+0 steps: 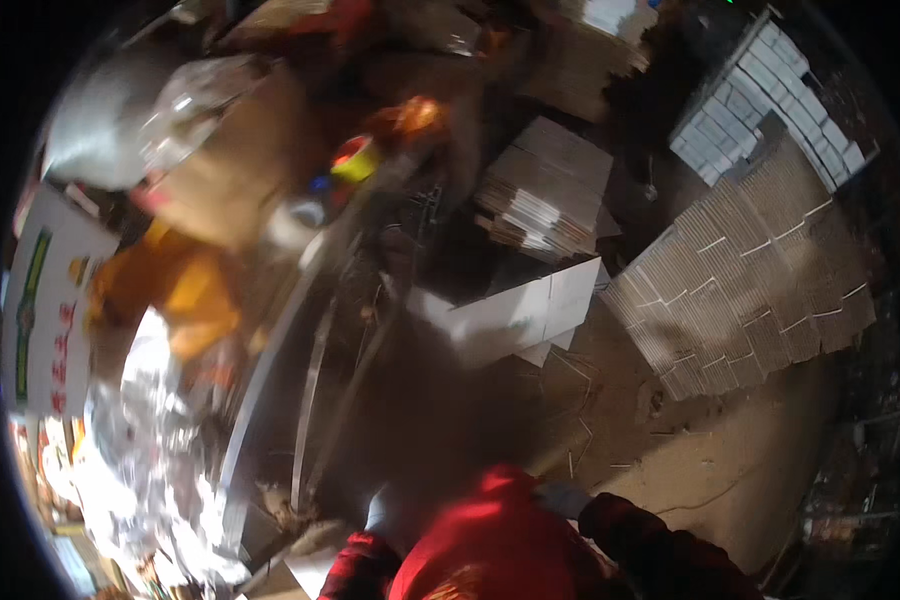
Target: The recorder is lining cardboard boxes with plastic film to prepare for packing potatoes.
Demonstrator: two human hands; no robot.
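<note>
Low in the view, on either side of the red clothing on my front, both forearms show in dark sleeves. My left hand (pixel 376 510), in a pale glove, is partly seen beside a dark, blurred area; its fingers are hard to make out. My right hand (pixel 562 499), also in a pale glove, lies against the red clothing (pixel 495 532), and what its fingers do is unclear. Ahead of both hands, a white folded cardboard sheet (pixel 525 307) stands on the floor.
Flattened cardboard (pixel 750 285) is stacked at right, below pale stacked boxes (pixel 780 90). Another cardboard stack (pixel 547 187) is at upper centre. Long metal rails (pixel 270 375) run along the left, near clear plastic wrap (pixel 157 465), an orange bag (pixel 187 292) and a printed white box (pixel 56 300).
</note>
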